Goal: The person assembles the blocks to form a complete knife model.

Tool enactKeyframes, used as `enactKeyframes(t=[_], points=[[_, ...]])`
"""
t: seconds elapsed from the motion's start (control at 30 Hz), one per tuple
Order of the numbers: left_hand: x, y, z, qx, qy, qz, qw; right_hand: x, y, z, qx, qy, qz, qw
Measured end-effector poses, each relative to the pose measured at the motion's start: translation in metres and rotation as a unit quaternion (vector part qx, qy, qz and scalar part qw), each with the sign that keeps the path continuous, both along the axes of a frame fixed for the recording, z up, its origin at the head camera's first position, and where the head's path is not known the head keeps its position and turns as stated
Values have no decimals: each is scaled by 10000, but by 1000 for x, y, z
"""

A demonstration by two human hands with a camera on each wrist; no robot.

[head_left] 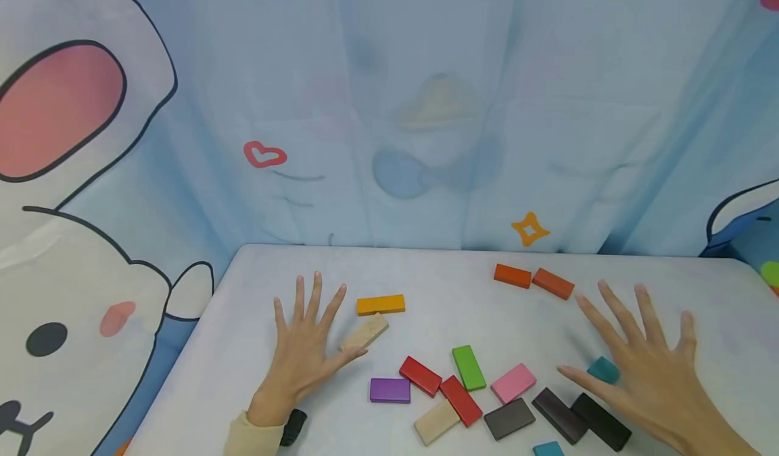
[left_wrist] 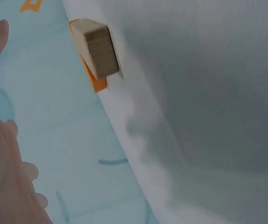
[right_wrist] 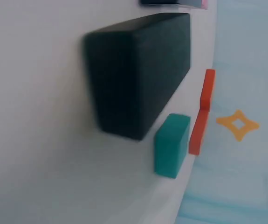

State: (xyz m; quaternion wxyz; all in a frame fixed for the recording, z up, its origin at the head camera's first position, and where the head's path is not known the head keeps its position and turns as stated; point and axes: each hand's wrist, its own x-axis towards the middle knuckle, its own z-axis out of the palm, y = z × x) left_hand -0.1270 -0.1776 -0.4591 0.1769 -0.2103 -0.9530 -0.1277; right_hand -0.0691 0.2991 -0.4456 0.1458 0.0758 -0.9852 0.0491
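My left hand hovers over the left part of the white table with its fingers spread and nothing in it. Its thumb overlaps the lower end of a plain wooden block in the head view; a yellow-orange block lies just behind that. Fingers also splayed, my right hand is held over the right side, holding nothing. Between its thumb and palm a teal block shows, partly hidden by the hand. A black block lies below that thumb and looms large in the right wrist view.
Mid-table lie purple, red, green, pink, wooden and dark grey blocks, among others. Two orange blocks lie near the back edge. A blue printed curtain hangs behind the table.
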Motion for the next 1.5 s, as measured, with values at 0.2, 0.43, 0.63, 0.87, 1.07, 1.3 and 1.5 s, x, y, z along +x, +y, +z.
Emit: enactKeyframes(t=[0.2, 0.43, 0.63, 0.87, 1.07, 1.3, 1.5], points=[[0, 11, -4, 90, -365, -96, 9992, -15, -12, 7, -7, 359, 714, 9968], [0, 26, -9, 261, -264, -244, 9990, -42, -50, 20, -150, 651, 1781, 9817], [1, 36, -11, 479, -465, -184, 9976, -59, -94, 43, -573, -117, 2700, 9611], [0, 43, -8, 500, -870, 26, 9949, -93, -131, 44, -908, -621, 3460, 9318], [1, 44, -8, 279, -740, 42, 9969, -116, -162, 36, -808, -1182, 3663, 9194], [0, 43, -7, 310, -754, -78, 9966, -133, -194, 27, -730, -1526, 3829, 9081], [-2, 43, -5, 259, -855, 11, 9960, -146, -215, 19, -557, -1494, 3944, 9050]])
